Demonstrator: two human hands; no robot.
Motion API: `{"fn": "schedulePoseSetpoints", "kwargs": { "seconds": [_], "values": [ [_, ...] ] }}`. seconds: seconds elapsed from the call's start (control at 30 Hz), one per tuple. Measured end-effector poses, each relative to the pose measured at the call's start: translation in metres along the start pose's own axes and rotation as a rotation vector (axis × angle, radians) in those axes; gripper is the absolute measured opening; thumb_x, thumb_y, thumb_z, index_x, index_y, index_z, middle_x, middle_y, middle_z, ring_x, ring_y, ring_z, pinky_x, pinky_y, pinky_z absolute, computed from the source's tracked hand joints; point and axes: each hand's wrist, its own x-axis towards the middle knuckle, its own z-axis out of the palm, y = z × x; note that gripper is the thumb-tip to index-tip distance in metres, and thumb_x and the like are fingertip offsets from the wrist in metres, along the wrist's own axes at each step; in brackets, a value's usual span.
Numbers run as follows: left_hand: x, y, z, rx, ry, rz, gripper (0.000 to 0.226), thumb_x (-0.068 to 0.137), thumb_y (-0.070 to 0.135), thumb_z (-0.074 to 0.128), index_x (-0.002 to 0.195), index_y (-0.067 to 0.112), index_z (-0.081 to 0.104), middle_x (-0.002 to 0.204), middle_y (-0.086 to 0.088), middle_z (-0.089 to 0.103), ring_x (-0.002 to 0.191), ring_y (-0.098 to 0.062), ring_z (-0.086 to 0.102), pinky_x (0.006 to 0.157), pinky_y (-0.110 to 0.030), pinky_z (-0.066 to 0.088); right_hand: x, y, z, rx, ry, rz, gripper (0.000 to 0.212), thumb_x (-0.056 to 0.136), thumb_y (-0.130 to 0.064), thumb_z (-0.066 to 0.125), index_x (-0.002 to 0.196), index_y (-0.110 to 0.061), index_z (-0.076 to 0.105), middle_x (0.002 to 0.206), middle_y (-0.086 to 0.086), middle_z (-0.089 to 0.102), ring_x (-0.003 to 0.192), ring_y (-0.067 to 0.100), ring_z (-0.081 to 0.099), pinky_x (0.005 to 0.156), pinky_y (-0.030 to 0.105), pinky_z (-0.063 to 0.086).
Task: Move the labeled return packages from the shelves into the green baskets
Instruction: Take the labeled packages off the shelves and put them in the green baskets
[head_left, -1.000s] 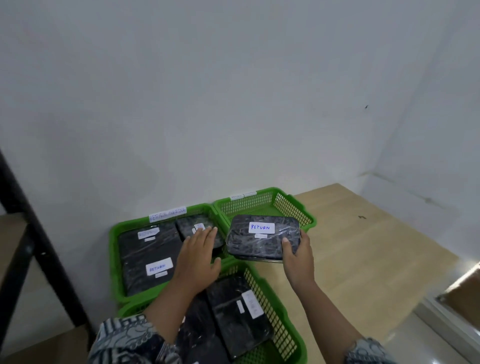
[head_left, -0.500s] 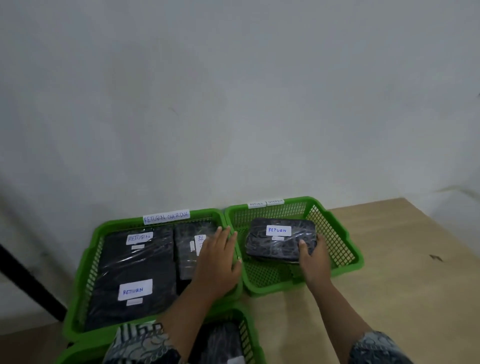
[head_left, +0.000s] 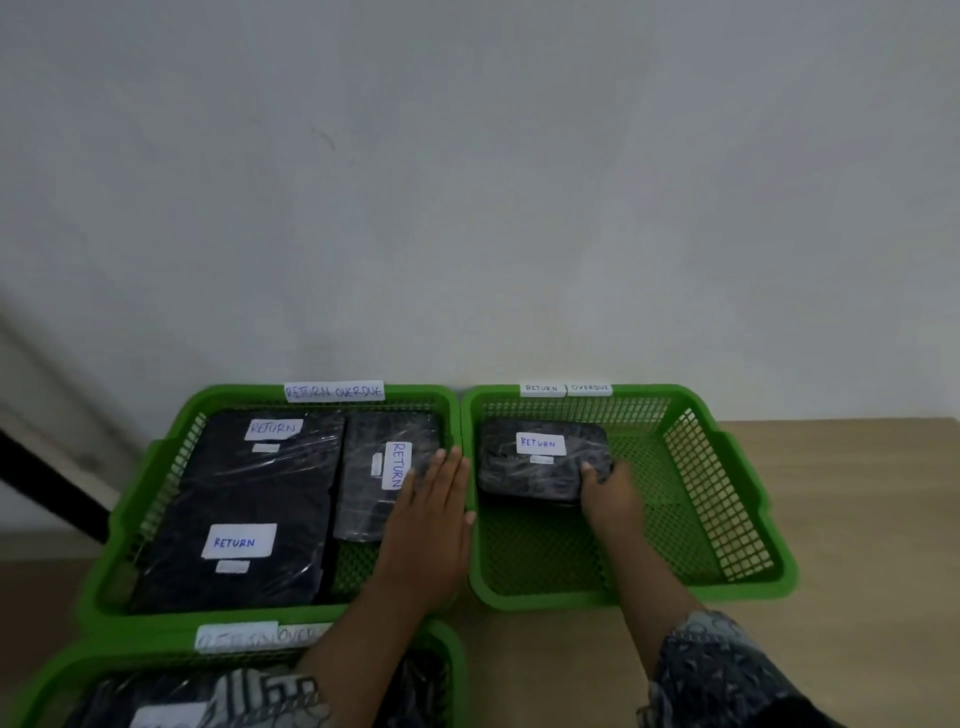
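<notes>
A small black wrapped package (head_left: 540, 462) with a white RETURN label lies in the back left corner of the right green basket (head_left: 727, 499). My right hand (head_left: 608, 493) grips its near right corner. My left hand (head_left: 431, 514) lies flat, fingers together, across the right rim of the left green basket (head_left: 156, 488) and holds nothing. That basket contains a large black package (head_left: 244, 509) with two RETURN labels and a narrower one (head_left: 384, 473) labelled RETURN along its side.
A third green basket (head_left: 441, 660) with wrapped packages sits at the bottom left, partly behind my left sleeve. All baskets rest on a light wooden surface (head_left: 857, 519) against a white wall. A dark shelf post (head_left: 47, 483) slants at the far left.
The package went from above the baskets down into the right basket's back left corner, my right hand still on it. My left hand stayed on the left basket's rim. The view tilted down.
</notes>
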Motion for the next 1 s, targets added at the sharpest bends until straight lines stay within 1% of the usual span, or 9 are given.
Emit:
{"fn": "schedulePoseSetpoints", "kwargs": {
  "seconds": [0.27,0.33,0.4,0.47,0.53,0.6,0.73,0.87,1.0],
  "values": [
    [0.001,0.000,0.000,0.099,-0.051,0.002,0.055,0.093,0.031,0.028,0.140,0.004,0.034,0.146,-0.013,0.037,0.137,-0.028,0.029,0.106,-0.044,0.018,0.010,-0.005,0.011,-0.068,0.063,-0.009,0.044,0.094,-0.041,0.050,0.119,-0.004,0.049,0.115,0.022,0.061,0.103,0.038,0.058,0.079,0.041,0.047],
    [0.002,-0.001,0.000,0.136,-0.076,-0.011,0.057,0.092,0.033,0.026,0.139,0.004,0.036,0.145,-0.013,0.039,0.136,-0.028,0.031,0.112,-0.046,0.020,0.007,-0.005,0.008,-0.107,0.096,-0.028,0.049,0.093,-0.045,0.048,0.118,-0.002,0.049,0.117,0.022,0.059,0.106,0.038,0.055,0.082,0.042,0.046],
    [0.004,0.001,-0.006,0.163,-0.126,-0.024,0.064,0.090,0.038,0.015,0.144,0.005,0.027,0.151,-0.012,0.026,0.140,-0.026,0.019,0.114,-0.046,0.011,-0.002,-0.006,0.002,-0.192,0.150,-0.077,0.056,0.094,-0.048,0.045,0.126,-0.002,0.044,0.127,0.022,0.053,0.115,0.037,0.049,0.089,0.043,0.041],
    [0.006,0.003,-0.012,0.180,-0.145,-0.016,0.072,0.085,0.045,0.000,0.148,0.010,0.006,0.156,-0.008,-0.001,0.143,-0.024,-0.006,0.113,-0.042,-0.004,-0.016,-0.008,-0.006,-0.269,0.185,-0.143,0.060,0.094,-0.048,0.043,0.135,-0.004,0.039,0.134,0.021,0.049,0.121,0.035,0.044,0.095,0.042,0.037],
    [0.005,0.004,-0.022,0.169,-0.168,-0.046,0.068,0.091,0.045,0.007,0.148,0.011,-0.005,0.155,-0.009,-0.012,0.142,-0.025,-0.015,0.113,-0.040,-0.006,-0.034,-0.012,-0.011,-0.317,0.178,-0.244,0.058,0.094,-0.046,0.043,0.137,-0.007,0.039,0.134,0.017,0.049,0.123,0.032,0.043,0.097,0.041,0.035],
    [0.000,0.006,-0.037,0.140,-0.158,-0.079,0.067,0.094,0.043,0.018,0.148,0.011,-0.007,0.156,-0.011,-0.011,0.142,-0.026,-0.013,0.114,-0.040,-0.001,-0.054,-0.018,-0.012,-0.331,0.134,-0.384,0.055,0.094,-0.045,0.044,0.136,-0.010,0.042,0.136,0.013,0.049,0.127,0.028,0.042,0.101,0.041,0.033],
    [-0.031,-0.005,-0.069,0.097,-0.111,-0.073,0.070,0.091,0.042,0.019,0.149,0.011,-0.004,0.156,-0.008,-0.006,0.143,-0.024,-0.008,0.115,-0.041,0.003,-0.109,-0.036,-0.009,-0.414,0.041,-0.590,0.057,0.095,-0.048,0.036,0.141,-0.014,0.037,0.148,0.008,0.038,0.139,0.024,0.028,0.114,0.043,0.023],
    [-0.082,-0.031,-0.101,0.120,-0.047,-0.064,0.068,0.093,0.039,0.029,0.149,0.010,0.004,0.157,-0.007,0.001,0.144,-0.023,-0.003,0.114,-0.045,0.009,-0.185,-0.056,0.000,-0.452,0.015,-0.715,0.078,0.081,-0.059,0.008,0.142,-0.018,0.036,0.151,0.004,0.034,0.142,0.023,0.022,0.114,0.043,0.020],
    [-0.149,-0.059,-0.135,0.183,-0.029,-0.093,0.065,0.096,0.035,0.033,0.149,0.009,0.006,0.157,-0.006,0.002,0.144,-0.024,-0.001,0.114,-0.044,0.007,-0.265,-0.069,0.021,-0.508,-0.024,-0.824,0.077,0.082,-0.057,0.008,0.144,-0.019,0.033,0.154,0.001,0.029,0.145,0.023,0.015,0.115,0.047,0.016]
  ]
}}
